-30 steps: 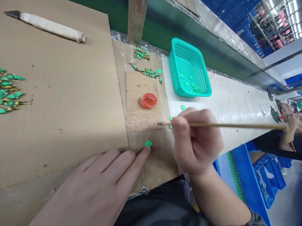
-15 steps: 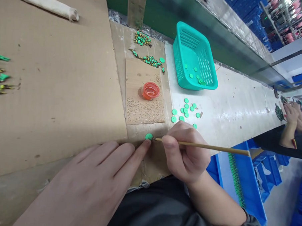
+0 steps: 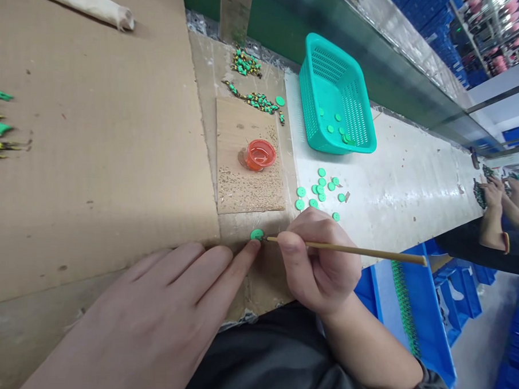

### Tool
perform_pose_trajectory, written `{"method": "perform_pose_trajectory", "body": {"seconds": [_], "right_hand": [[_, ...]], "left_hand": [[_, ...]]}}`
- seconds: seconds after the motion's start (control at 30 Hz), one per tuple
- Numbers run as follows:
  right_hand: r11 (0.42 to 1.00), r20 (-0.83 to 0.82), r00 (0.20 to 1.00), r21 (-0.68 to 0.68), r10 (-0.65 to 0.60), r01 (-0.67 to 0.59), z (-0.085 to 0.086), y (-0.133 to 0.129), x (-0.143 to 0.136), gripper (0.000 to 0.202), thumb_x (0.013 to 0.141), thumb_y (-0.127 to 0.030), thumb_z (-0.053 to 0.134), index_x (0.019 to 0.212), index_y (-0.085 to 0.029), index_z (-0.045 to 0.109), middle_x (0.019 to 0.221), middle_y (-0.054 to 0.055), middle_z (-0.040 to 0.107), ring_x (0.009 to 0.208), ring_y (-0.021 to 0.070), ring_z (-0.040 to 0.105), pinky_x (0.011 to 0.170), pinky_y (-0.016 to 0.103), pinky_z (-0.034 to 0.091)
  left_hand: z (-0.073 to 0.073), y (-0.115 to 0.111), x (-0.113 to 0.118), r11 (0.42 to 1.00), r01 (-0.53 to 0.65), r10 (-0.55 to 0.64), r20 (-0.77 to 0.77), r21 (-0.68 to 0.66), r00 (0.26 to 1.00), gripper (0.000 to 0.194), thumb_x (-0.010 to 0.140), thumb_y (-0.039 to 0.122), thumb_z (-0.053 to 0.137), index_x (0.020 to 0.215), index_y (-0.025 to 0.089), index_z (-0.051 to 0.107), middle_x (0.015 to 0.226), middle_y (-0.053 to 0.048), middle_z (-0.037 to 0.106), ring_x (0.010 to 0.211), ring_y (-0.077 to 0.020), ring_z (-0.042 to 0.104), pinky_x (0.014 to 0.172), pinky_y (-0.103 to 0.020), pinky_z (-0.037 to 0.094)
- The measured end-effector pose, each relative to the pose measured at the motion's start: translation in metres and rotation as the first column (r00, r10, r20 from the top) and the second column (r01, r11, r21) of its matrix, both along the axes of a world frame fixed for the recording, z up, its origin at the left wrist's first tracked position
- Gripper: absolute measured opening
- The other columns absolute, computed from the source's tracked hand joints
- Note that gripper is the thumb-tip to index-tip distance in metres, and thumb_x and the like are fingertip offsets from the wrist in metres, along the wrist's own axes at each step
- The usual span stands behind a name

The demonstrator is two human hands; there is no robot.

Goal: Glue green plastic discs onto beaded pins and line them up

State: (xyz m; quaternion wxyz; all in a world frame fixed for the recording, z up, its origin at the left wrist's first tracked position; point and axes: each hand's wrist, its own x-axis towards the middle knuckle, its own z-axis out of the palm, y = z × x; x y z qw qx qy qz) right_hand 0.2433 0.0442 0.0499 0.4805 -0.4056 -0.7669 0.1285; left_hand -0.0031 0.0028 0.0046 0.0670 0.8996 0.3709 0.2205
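Note:
A round green button-like disc (image 3: 256, 234) lies on the bench near its front edge. My left hand (image 3: 172, 305) rests flat with fingers stretched out, its index fingertip touching the disc's lower edge. Pinched in my right hand (image 3: 321, 260) is a thin wooden stick (image 3: 369, 252). The stick's dark tip meets the disc's right side; whether it has bristles is too small to tell. Beyond the disc, a small red cup (image 3: 261, 155) of clear liquid stands on a spotted cardboard piece (image 3: 246, 197). Several loose green discs (image 3: 320, 190) lie beyond my right hand.
A teal basket (image 3: 315, 105) at the back holds several green discs. Small green, black and yellow pieces (image 3: 247, 62) lie in piles, with more at the far left. A white roll (image 3: 79, 0) lies upper left. Another person's hands (image 3: 494, 193) are at far right.
The stick's rear end has shifted slightly left, while its tip stays at the disc. My left hand keeps its place. The view has moved very slightly.

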Motion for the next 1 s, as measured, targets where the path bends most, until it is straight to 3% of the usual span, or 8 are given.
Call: {"method": "perform_pose_trajectory", "body": {"seconds": [0.17, 0.3, 0.47, 0.6, 0.67, 0.8, 0.9, 1.0], "right_hand": [[1.000, 0.023, 1.000, -0.016, -0.005, 0.006, 0.001, 0.000, 0.001, 0.028, 0.120, -0.017, 0.067, 0.095, -0.027, 0.059, 0.079, -0.002, 0.064, 0.069, 0.0162, 0.063, 0.066, 0.035, 0.055], [1.000, 0.009, 1.000, -0.017, -0.012, 0.013, 0.001, 0.000, 0.001, 0.027, 0.122, -0.020, 0.065, 0.096, -0.026, 0.060, 0.080, -0.002, 0.064, 0.069, 0.0157, 0.062, 0.065, 0.035, 0.055], [0.997, -0.120, 0.990, 0.018, -0.075, 0.078, -0.001, 0.001, 0.000, 0.024, 0.124, -0.025, 0.065, 0.100, -0.026, 0.063, 0.078, -0.004, 0.062, 0.064, 0.0145, 0.061, 0.061, 0.034, 0.054], [0.987, -0.249, 0.956, -0.076, -0.157, 0.142, 0.001, -0.004, 0.004, 0.020, 0.125, -0.033, 0.067, 0.106, -0.027, 0.071, 0.073, -0.006, 0.060, 0.060, 0.0142, 0.063, 0.059, 0.032, 0.056], [0.980, -0.274, 0.946, -0.144, -0.170, 0.135, 0.003, -0.008, 0.008, 0.015, 0.126, -0.031, 0.065, 0.117, -0.027, 0.077, 0.076, -0.005, 0.067, 0.060, 0.0132, 0.065, 0.060, 0.030, 0.058], [0.976, -0.093, 0.996, -0.218, -0.012, -0.009, 0.006, -0.012, 0.016, 0.017, 0.120, -0.017, 0.066, 0.125, -0.026, 0.080, 0.105, 0.004, 0.088, 0.094, 0.0189, 0.085, 0.087, 0.035, 0.070], [0.970, 0.096, 0.988, -0.220, 0.125, -0.101, 0.001, -0.009, 0.019, 0.020, 0.114, -0.009, 0.070, 0.126, -0.024, 0.076, 0.123, 0.009, 0.090, 0.113, 0.0238, 0.085, 0.105, 0.043, 0.069], [0.969, 0.184, 0.971, -0.221, 0.155, -0.113, -0.005, -0.006, 0.017, 0.023, 0.116, -0.008, 0.064, 0.129, -0.024, 0.073, 0.125, 0.009, 0.090, 0.114, 0.0238, 0.082, 0.106, 0.044, 0.067]], "left_hand": [[-0.004, -0.003, -0.001, 0.995, -0.043, 0.048, 0.044, -0.090, 0.998, 0.078, 0.115, 0.018, 0.042, 0.192, 0.031, 0.034, 0.135, -0.008, 0.082, 0.112, -0.0361, 0.076, 0.092, -0.054, 0.058], [-0.004, -0.002, -0.003, 0.994, -0.038, 0.042, 0.038, -0.098, 0.998, 0.078, 0.114, 0.019, 0.044, 0.190, 0.034, 0.039, 0.136, -0.007, 0.083, 0.112, -0.0347, 0.075, 0.096, -0.054, 0.056], [0.001, 0.000, -0.002, 0.996, -0.045, 0.047, 0.024, -0.072, 0.999, 0.078, 0.112, 0.018, 0.045, 0.189, 0.031, 0.041, 0.132, -0.005, 0.084, 0.110, -0.0335, 0.074, 0.096, -0.055, 0.054], [0.003, 0.003, -0.001, 0.997, -0.042, 0.043, 0.012, -0.071, 0.999, 0.076, 0.113, 0.017, 0.047, 0.187, 0.033, 0.045, 0.126, -0.004, 0.083, 0.102, -0.0308, 0.074, 0.092, -0.052, 0.054], [0.003, 0.006, -0.001, 0.995, -0.043, 0.047, 0.041, -0.089, 0.998, 0.071, 0.115, 0.018, 0.046, 0.184, 0.035, 0.049, 0.123, -0.004, 0.082, 0.101, -0.0300, 0.075, 0.092, -0.050, 0.056], [0.009, 0.013, 0.000, 0.999, -0.008, 0.012, 0.091, -0.051, 0.996, 0.060, 0.118, 0.020, 0.048, 0.176, 0.032, 0.060, 0.114, -0.005, 0.081, 0.101, -0.0291, 0.076, 0.092, -0.047, 0.057], [0.017, 0.020, 0.003, 1.000, 0.028, -0.029, 0.087, 0.012, 0.996, 0.053, 0.119, 0.019, 0.048, 0.168, 0.025, 0.065, 0.106, -0.006, 0.079, 0.097, -0.0281, 0.075, 0.089, -0.045, 0.057], [0.024, 0.026, 0.005, 0.998, 0.050, -0.052, 0.075, 0.027, 0.996, 0.047, 0.121, 0.020, 0.045, 0.161, 0.023, 0.068, 0.107, -0.005, 0.080, 0.094, -0.0262, 0.075, 0.087, -0.043, 0.058]]}}
